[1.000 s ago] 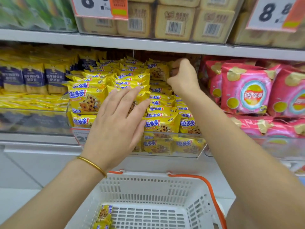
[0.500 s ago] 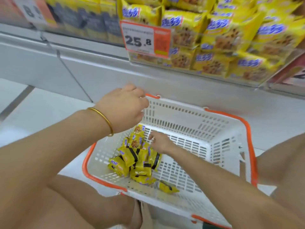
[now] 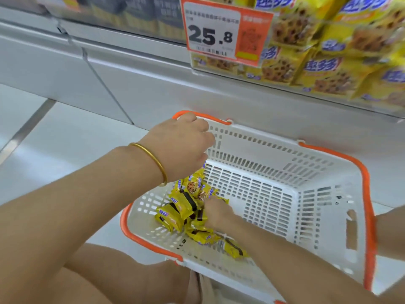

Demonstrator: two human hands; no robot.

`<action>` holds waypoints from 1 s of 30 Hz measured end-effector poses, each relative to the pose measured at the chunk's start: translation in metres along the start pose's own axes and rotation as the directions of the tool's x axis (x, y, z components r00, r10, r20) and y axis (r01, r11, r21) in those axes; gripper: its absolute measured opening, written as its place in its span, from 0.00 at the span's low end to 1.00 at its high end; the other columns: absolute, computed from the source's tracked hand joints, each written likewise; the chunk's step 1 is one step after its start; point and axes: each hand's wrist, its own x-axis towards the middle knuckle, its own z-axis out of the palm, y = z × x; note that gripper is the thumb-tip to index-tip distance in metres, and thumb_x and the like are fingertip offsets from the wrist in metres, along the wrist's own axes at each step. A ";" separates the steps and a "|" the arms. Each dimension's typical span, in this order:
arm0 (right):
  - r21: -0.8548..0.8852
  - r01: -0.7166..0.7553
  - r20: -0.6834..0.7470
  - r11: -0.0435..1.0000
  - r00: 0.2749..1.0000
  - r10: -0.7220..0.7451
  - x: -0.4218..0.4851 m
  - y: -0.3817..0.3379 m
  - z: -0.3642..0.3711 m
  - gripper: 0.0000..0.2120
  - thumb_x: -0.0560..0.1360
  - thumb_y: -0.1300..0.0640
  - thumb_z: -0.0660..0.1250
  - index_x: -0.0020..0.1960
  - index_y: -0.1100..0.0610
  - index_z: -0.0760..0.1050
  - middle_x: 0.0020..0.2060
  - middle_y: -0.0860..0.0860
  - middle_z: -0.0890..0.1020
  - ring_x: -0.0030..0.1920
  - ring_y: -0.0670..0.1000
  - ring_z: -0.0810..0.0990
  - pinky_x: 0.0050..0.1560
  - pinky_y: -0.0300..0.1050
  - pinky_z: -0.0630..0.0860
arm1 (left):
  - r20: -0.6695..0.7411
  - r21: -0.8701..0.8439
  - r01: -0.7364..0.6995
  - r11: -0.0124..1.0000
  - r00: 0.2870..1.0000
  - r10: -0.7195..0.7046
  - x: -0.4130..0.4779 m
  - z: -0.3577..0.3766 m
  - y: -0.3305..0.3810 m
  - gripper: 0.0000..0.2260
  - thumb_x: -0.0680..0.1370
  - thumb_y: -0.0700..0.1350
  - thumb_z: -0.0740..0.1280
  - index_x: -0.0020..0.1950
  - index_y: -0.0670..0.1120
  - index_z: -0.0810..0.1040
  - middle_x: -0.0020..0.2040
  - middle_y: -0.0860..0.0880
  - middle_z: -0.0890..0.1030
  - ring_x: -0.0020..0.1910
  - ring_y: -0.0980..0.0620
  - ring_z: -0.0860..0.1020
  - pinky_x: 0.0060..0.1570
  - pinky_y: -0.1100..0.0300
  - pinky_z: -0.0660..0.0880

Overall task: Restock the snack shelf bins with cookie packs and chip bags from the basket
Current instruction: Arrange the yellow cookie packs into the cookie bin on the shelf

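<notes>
A white basket [image 3: 285, 163] with an orange rim stands on the floor below the shelf. Several small yellow cookie packs [image 3: 177, 213] lie heaped in its left corner. My right hand [image 3: 215, 212] reaches down into the heap, and its fingers curl round a pack, with the fingertips hidden among the wrappers. My left hand [image 3: 182, 145], with a gold bangle on the wrist, hangs over the basket's far left corner. Its fingers are loosely curled and hold nothing that I can see. The shelf bin of yellow cookie packs [image 3: 333, 51] is at the upper right.
An orange and white price tag [image 3: 221, 34] reading 25.8 hangs on the bin's front. Darker packs [image 3: 135, 14] fill the blurred bin to the left. A grey shelf base [image 3: 131, 80] runs behind the basket, with white floor [image 3: 54, 137] at the left.
One second ago both hands were up at the cookie bin. They have come down, the right one into the heap of packs, the left one over the basket's corner. The view has tilted down.
</notes>
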 end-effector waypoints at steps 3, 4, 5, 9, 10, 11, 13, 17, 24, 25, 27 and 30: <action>0.274 -0.037 0.338 0.961 0.939 -0.060 -0.019 0.037 -0.042 0.12 0.71 0.59 0.69 0.32 0.58 0.69 0.29 0.52 0.73 0.30 0.50 0.71 0.33 0.40 0.70 | 0.073 -0.030 -0.023 0.999 0.997 0.025 0.004 -0.003 0.005 0.17 0.80 0.51 0.54 0.68 0.51 0.68 0.67 0.51 0.68 0.66 0.49 0.64 0.64 0.51 0.67; 0.437 -0.089 0.405 0.895 0.908 -0.108 -0.031 0.047 -0.059 0.10 0.72 0.60 0.69 0.34 0.58 0.72 0.30 0.51 0.76 0.33 0.50 0.76 0.37 0.40 0.74 | 0.099 -0.077 -0.022 0.997 0.995 0.030 0.006 -0.005 0.007 0.16 0.80 0.51 0.56 0.68 0.52 0.68 0.67 0.51 0.68 0.66 0.49 0.64 0.64 0.51 0.67; 0.603 -0.146 0.431 0.785 0.887 -0.166 -0.044 0.056 -0.076 0.07 0.73 0.61 0.69 0.37 0.60 0.75 0.32 0.50 0.80 0.38 0.51 0.80 0.43 0.42 0.78 | 0.128 -0.127 -0.016 0.992 0.991 0.032 0.008 -0.008 0.011 0.16 0.80 0.51 0.57 0.68 0.52 0.68 0.67 0.51 0.69 0.66 0.49 0.65 0.64 0.52 0.67; 0.933 -0.174 0.283 0.315 0.896 -0.343 -0.094 0.076 -0.132 0.12 0.71 0.64 0.68 0.52 0.64 0.70 0.45 0.63 0.79 0.45 0.59 0.83 0.50 0.50 0.80 | 0.200 -0.321 -0.026 0.947 0.975 0.094 0.018 -0.022 0.028 0.19 0.79 0.52 0.61 0.70 0.51 0.67 0.68 0.51 0.70 0.65 0.51 0.69 0.61 0.61 0.65; 0.953 -0.139 0.239 0.270 0.893 -0.383 -0.105 0.079 -0.142 0.18 0.68 0.62 0.68 0.55 0.64 0.68 0.47 0.66 0.78 0.44 0.60 0.83 0.48 0.50 0.80 | 0.214 -0.358 -0.034 0.933 0.970 0.117 0.021 -0.026 0.033 0.21 0.79 0.53 0.62 0.70 0.50 0.67 0.67 0.51 0.71 0.64 0.52 0.71 0.60 0.62 0.65; 0.964 -0.094 0.191 0.247 0.894 -0.405 -0.117 0.080 -0.152 0.19 0.67 0.61 0.67 0.56 0.65 0.67 0.47 0.69 0.77 0.44 0.61 0.83 0.46 0.49 0.80 | 0.215 -0.388 -0.042 0.921 0.967 0.134 0.024 -0.031 0.038 0.21 0.78 0.53 0.63 0.70 0.50 0.67 0.67 0.51 0.72 0.62 0.53 0.72 0.59 0.62 0.66; 0.978 -0.013 0.094 0.209 0.919 -0.382 -0.140 0.082 -0.168 0.14 0.68 0.60 0.63 0.52 0.65 0.69 0.41 0.69 0.79 0.40 0.60 0.83 0.42 0.47 0.80 | 0.175 -0.447 -0.051 0.893 0.974 0.144 0.030 -0.044 0.047 0.21 0.77 0.52 0.65 0.68 0.49 0.70 0.63 0.50 0.75 0.55 0.55 0.74 0.55 0.64 0.68; 0.972 0.175 -0.121 0.158 0.945 -0.305 -0.188 0.090 -0.187 0.18 0.73 0.48 0.64 0.50 0.63 0.73 0.37 0.59 0.81 0.34 0.53 0.82 0.32 0.40 0.77 | 0.034 -0.568 -0.048 0.822 0.996 0.082 0.037 -0.074 0.060 0.13 0.76 0.48 0.68 0.58 0.46 0.77 0.42 0.53 0.78 0.35 0.58 0.73 0.35 0.68 0.68; 0.583 0.636 -0.790 0.506 0.590 0.168 -0.252 0.087 -0.202 0.22 0.69 0.52 0.74 0.60 0.50 0.71 0.50 0.49 0.82 0.49 0.48 0.80 0.51 0.51 0.77 | -0.227 -0.928 -0.186 0.322 0.969 -0.095 0.045 -0.111 0.072 0.06 0.74 0.39 0.69 0.45 0.48 0.76 0.43 0.48 0.81 0.37 0.58 0.80 0.42 0.59 0.79; 0.471 0.682 -0.870 0.560 0.462 0.170 -0.259 0.082 -0.210 0.23 0.69 0.56 0.75 0.59 0.47 0.69 0.51 0.47 0.81 0.51 0.45 0.80 0.53 0.48 0.77 | -0.280 -0.932 -0.238 0.273 0.951 -0.127 0.048 -0.117 0.076 0.06 0.74 0.38 0.69 0.46 0.48 0.77 0.43 0.47 0.81 0.37 0.60 0.79 0.42 0.60 0.79; 0.283 0.655 -0.956 0.701 0.256 0.147 -0.271 0.075 -0.232 0.24 0.67 0.57 0.74 0.58 0.44 0.69 0.51 0.41 0.78 0.52 0.45 0.79 0.54 0.45 0.76 | -0.369 -0.921 -0.324 0.215 0.903 -0.219 0.055 -0.131 0.081 0.08 0.75 0.38 0.68 0.53 0.44 0.77 0.49 0.46 0.81 0.43 0.56 0.80 0.45 0.59 0.79; 0.116 0.463 -0.992 0.879 0.010 0.126 -0.277 0.073 -0.268 0.22 0.69 0.57 0.72 0.61 0.49 0.72 0.53 0.41 0.78 0.54 0.46 0.77 0.56 0.45 0.73 | -0.605 -0.767 -0.386 0.512 0.702 -0.376 0.066 -0.146 0.077 0.16 0.75 0.42 0.69 0.62 0.45 0.73 0.57 0.49 0.75 0.52 0.52 0.76 0.52 0.60 0.75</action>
